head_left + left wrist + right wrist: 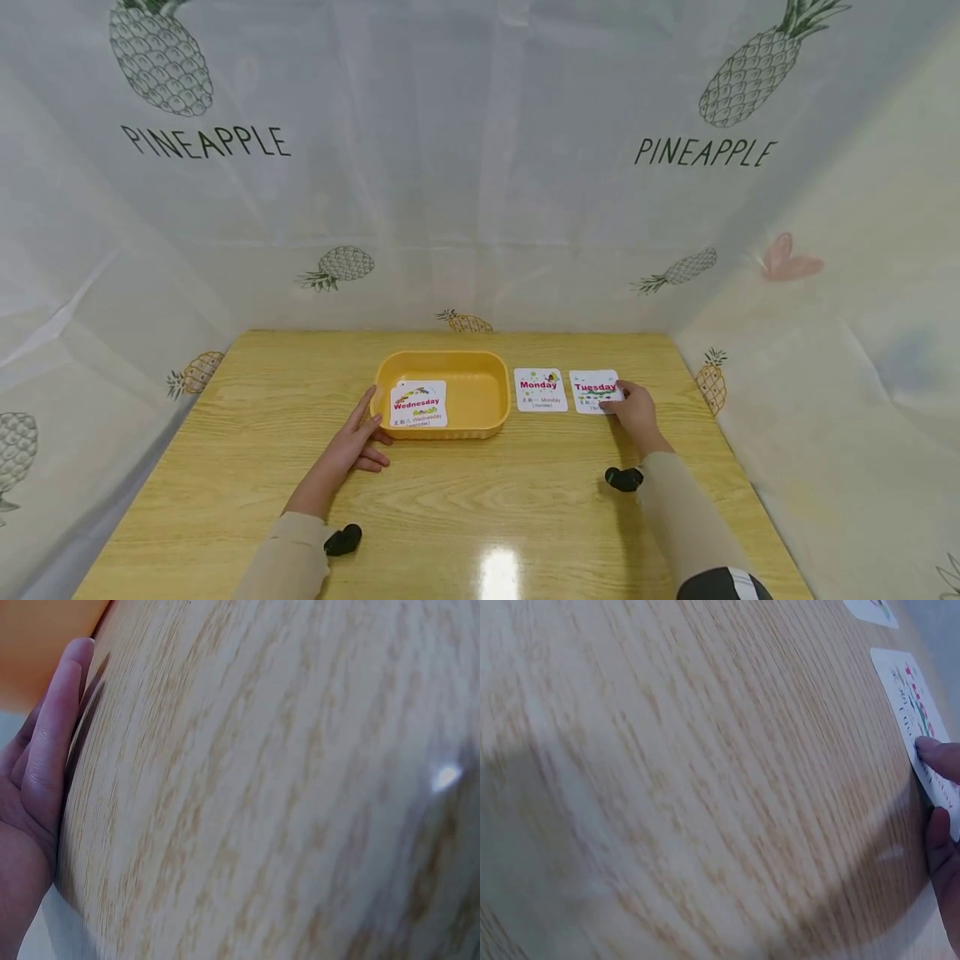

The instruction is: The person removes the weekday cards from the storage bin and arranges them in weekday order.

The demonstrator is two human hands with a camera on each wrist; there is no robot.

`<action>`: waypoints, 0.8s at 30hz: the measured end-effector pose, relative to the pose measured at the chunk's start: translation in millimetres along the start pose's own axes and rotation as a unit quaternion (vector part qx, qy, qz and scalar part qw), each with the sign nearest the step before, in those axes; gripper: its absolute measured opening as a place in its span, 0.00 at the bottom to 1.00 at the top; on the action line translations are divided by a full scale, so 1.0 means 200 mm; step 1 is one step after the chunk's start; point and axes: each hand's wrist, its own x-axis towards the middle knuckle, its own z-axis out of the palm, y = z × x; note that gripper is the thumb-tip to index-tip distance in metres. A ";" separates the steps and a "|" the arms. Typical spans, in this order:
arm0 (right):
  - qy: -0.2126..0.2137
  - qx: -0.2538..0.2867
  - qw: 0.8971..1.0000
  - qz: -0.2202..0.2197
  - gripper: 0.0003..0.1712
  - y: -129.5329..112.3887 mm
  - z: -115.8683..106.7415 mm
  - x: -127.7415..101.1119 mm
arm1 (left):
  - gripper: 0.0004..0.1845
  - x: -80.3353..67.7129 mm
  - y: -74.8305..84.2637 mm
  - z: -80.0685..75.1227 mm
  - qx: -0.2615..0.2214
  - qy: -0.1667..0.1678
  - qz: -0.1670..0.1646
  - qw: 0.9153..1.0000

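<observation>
- Wednesday card [418, 404] lies in the yellow tray [480, 422].
- Monday card [540, 389] lies on the table [465, 508].
- Left hand [358, 440], fingers relaxed, rests against the tray.
- Right hand [633, 411] fingertips press the Tuesday card [592, 389].

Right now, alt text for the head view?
A person's right hand touches a Tuesday card on a wooden table, beside a Monday card. The left hand rests against a yellow tray holding a Wednesday card.
</observation>
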 end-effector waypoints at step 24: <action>-0.033 -0.086 0.996 0.011 0.38 -0.04 -0.02 0.01 | 0.34 0.00 -0.01 0.00 0.006 -0.001 0.003 1.000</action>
